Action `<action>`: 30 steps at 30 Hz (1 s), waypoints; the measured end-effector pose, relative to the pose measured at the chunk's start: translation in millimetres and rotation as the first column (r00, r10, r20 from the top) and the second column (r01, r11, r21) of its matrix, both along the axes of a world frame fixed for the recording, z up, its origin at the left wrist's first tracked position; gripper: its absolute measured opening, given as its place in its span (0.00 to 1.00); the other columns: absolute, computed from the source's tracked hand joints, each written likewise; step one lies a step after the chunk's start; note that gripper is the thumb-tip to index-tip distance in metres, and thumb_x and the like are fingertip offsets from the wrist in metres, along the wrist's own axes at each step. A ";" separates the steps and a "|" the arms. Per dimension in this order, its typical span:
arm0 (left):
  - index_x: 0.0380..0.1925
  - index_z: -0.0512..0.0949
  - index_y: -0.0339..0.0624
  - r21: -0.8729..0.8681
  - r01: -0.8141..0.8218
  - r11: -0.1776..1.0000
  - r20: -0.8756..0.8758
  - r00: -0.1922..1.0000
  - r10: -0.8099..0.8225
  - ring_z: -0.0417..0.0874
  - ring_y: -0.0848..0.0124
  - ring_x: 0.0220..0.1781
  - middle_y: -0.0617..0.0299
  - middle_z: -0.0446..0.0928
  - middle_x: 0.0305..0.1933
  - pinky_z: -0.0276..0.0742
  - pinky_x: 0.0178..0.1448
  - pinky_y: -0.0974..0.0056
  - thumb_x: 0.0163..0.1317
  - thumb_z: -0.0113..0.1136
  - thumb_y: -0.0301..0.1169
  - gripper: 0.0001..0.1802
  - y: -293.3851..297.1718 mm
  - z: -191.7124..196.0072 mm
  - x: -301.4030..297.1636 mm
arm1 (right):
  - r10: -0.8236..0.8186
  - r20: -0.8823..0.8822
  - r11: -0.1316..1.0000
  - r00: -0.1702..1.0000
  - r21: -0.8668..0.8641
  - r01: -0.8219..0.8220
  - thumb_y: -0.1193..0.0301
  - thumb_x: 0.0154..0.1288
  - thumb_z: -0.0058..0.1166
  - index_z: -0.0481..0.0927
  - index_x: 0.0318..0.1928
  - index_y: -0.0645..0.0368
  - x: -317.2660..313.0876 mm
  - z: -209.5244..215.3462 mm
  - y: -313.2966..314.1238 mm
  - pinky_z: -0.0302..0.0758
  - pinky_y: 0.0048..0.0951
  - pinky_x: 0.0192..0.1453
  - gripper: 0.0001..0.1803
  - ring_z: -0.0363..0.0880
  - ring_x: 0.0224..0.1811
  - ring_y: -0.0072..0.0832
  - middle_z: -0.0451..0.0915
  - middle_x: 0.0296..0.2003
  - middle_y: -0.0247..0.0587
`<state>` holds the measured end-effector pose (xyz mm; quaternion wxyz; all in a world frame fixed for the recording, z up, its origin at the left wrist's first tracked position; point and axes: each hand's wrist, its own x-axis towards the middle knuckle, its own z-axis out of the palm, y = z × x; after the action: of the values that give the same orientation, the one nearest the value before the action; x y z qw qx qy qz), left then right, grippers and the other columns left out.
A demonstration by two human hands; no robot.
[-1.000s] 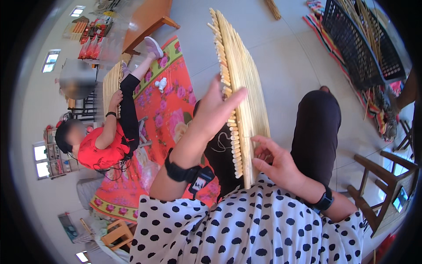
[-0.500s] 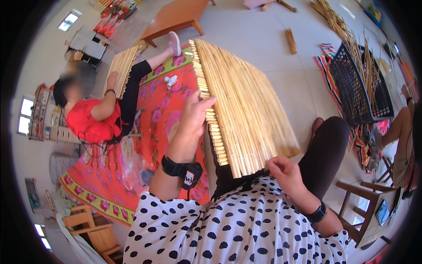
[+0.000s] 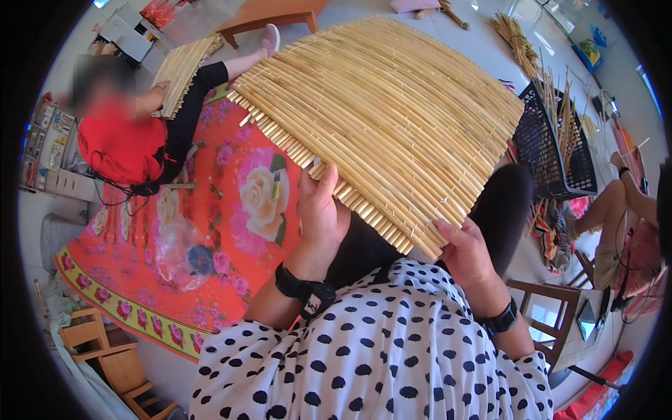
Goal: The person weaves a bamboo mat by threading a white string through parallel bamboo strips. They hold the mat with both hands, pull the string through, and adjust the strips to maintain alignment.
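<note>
A mat of straw-coloured stalks [image 3: 385, 105], laid side by side and stitched with pale thread, spreads out in front of me above my lap. My left hand [image 3: 323, 213] grips its near left edge, thumb on top and fingers hidden beneath. At the near right corner my right hand [image 3: 463, 250] pinches the mat, thumb over the upper face. Cut stalk ends stick out unevenly along the near left edge. A second layer of stalks shows under that edge.
To the left a person in red [image 3: 122, 154] sits with a similar, smaller mat [image 3: 183, 70]. A red floral floor mat [image 3: 217, 245] lies beneath. On the right stand a black plastic crate [image 3: 542, 140] with long stalks and a wooden chair [image 3: 553, 308]. Another person's arm [image 3: 633, 185] shows far right.
The mat has swung from steep and angled to flatter, its broad face now turned up toward me. My right hand, before by its lower corner, now holds that corner.
</note>
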<state>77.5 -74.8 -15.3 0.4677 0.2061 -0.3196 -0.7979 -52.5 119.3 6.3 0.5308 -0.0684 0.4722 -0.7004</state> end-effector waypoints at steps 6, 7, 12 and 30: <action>0.66 0.62 0.44 0.067 0.269 0.961 -0.115 0.959 -0.260 0.74 0.65 0.64 0.58 0.72 0.63 0.73 0.67 0.55 0.73 0.50 0.28 0.23 32.2 -17.9 3.3 | -0.051 -0.127 0.996 0.991 0.063 0.060 0.74 0.68 0.53 0.73 0.59 0.71 -21.2 18.5 32.8 0.81 0.29 0.54 0.21 0.83 0.51 0.31 0.81 0.52 0.47; 0.66 0.62 0.44 0.090 0.321 0.943 -0.095 0.945 -0.313 0.76 0.65 0.63 0.57 0.72 0.63 0.74 0.66 0.55 0.73 0.50 0.29 0.23 35.8 -18.6 3.7 | -0.090 -0.143 0.994 0.986 0.048 0.098 0.74 0.68 0.53 0.73 0.58 0.72 -24.5 22.3 35.5 0.80 0.30 0.55 0.21 0.83 0.50 0.32 0.81 0.51 0.48; 0.66 0.62 0.43 0.102 0.533 0.840 0.014 0.844 -0.537 0.81 0.64 0.56 0.57 0.75 0.59 0.79 0.58 0.57 0.73 0.52 0.40 0.26 37.7 -18.1 13.8 | -0.153 -0.065 0.986 0.986 0.054 0.156 0.75 0.68 0.52 0.73 0.57 0.74 -42.9 17.1 56.1 0.81 0.31 0.56 0.20 0.84 0.49 0.34 0.82 0.50 0.51; 0.56 0.73 0.39 0.256 0.633 0.731 0.107 0.733 -0.672 0.87 0.68 0.37 0.56 0.83 0.46 0.81 0.31 0.69 0.71 0.53 0.46 0.23 13.5 -11.9 -13.0 | -0.170 -0.252 0.960 0.953 0.176 0.218 0.65 0.71 0.48 0.72 0.56 0.71 -22.3 30.6 49.9 0.84 0.26 0.33 0.22 0.85 0.36 0.29 0.83 0.43 0.47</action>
<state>64.5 -61.3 -27.2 0.0996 0.2024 -0.3325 -0.9157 -74.8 169.2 37.0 0.4039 -0.0493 0.6045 -0.6849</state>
